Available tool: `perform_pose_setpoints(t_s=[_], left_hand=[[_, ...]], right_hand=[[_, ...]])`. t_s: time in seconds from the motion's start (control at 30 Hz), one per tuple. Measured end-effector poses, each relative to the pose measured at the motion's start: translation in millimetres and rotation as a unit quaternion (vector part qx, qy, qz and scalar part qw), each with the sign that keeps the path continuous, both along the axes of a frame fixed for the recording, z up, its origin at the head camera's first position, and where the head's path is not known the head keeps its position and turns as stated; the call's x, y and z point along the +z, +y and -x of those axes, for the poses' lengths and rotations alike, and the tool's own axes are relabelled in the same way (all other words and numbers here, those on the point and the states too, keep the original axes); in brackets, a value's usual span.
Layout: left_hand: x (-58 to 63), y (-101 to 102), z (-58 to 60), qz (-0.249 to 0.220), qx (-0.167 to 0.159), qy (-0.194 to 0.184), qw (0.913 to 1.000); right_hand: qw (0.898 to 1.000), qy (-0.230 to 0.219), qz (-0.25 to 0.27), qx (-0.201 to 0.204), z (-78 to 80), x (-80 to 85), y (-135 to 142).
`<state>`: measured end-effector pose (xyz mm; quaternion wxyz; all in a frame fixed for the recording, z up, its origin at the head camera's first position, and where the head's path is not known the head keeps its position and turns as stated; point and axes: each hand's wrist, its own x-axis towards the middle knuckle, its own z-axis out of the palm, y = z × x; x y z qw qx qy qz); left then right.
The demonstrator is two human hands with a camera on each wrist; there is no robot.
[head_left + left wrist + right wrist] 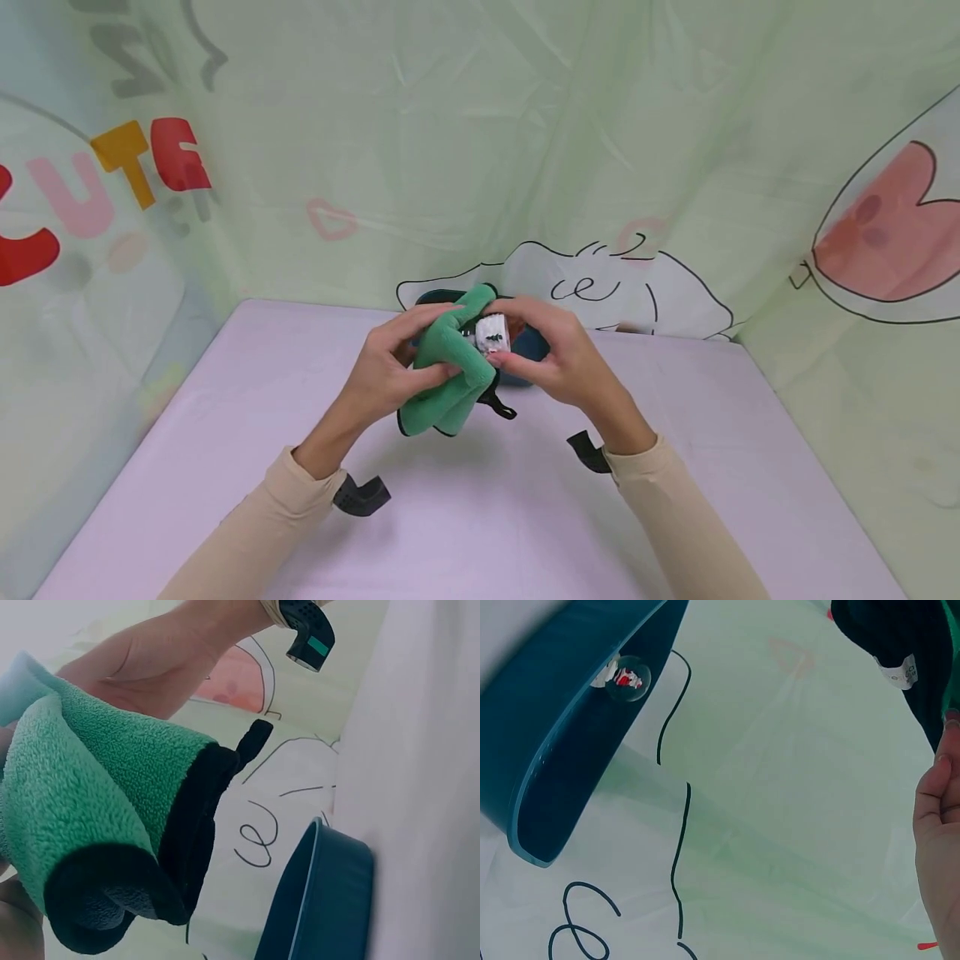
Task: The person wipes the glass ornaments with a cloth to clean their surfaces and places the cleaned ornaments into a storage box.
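My left hand (pixel 384 367) grips a green plush cloth (pixel 446 346) with black edging and a black hanging loop. The cloth is folded around one end of a small snow globe (pixel 492 335), whose white base bears a dark tree. My right hand (pixel 553 354) pinches that base between thumb and fingers. Most of the globe's glass is hidden by the cloth. Behind the hands stands a dark blue bin (pixel 534 343), partly covered from sight. Inside the bin, in the right wrist view, is another snow globe (pixel 628 678) with a red and white figure.
A pale lilac table (pixel 480 517) lies under the hands. Behind it hangs a light green printed curtain (pixel 480 150) with letters and drawings. Black wrist devices (pixel 362 497) sit at both sleeves. A white tag (pixel 901 673) hangs from the cloth.
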<state>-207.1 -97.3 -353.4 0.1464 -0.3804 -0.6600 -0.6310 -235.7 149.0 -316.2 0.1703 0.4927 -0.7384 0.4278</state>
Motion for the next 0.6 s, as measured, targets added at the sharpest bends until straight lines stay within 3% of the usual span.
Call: perform_pose_setpoints(t_s=[0.6], left_hand=[[2.1, -0.8, -2.9, -0.019, 0.030, -0.087, 0.9956]], right_hand=[[0.996, 0.086, 0.020, -0.001, -2.6, -5.7, -1.7]])
